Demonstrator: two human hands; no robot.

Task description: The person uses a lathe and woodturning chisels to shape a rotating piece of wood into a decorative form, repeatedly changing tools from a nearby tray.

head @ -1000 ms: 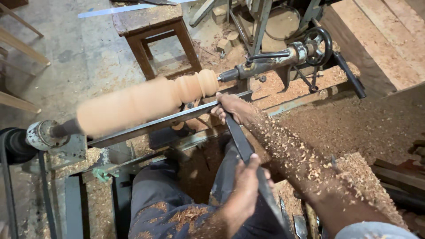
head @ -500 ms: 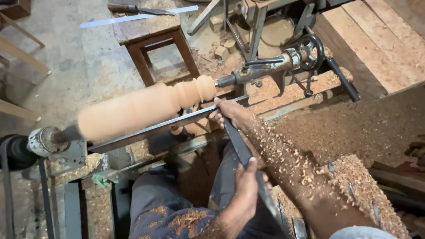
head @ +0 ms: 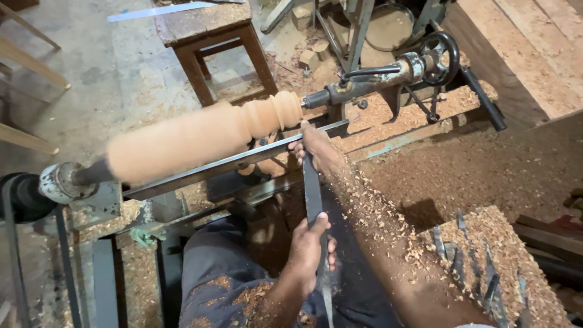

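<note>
While blurred with spin on the lathe [head: 73, 182], wooden spindle [head: 200, 136] just beyond the right fingers, pale, with turned beads at its right end. Right hand [head: 319, 149] pressed on the long dark chisel [head: 313, 194], fingers [head: 299, 152] curled narrow over the blade and touching the metal tool rest [head: 231, 163]. Left hand [head: 310, 249] nearer the body, fingers wrapped tight round the chisel handle. Blade tip hidden behind the right fingers; contact with the wood not visible. Right forearm [head: 388, 243] coated in wood shavings. Past the right fingers, to the right, tailstock [head: 376, 76] with a black handwheel [head: 440, 51], its point against the beaded end of the spindle. Far to the left of both sets of fingers, headstock chuck and a dark belt wheel [head: 21, 197]. Beyond the spindle, a brown wooden stool [head: 212, 36] on the floor. Right of the left fingers, a sawdust-covered block [head: 486, 255] carrying several more metal tools [head: 461, 255]. Beneath the left fingers, dark trousers [head: 212, 273] flecked with chips.
</note>
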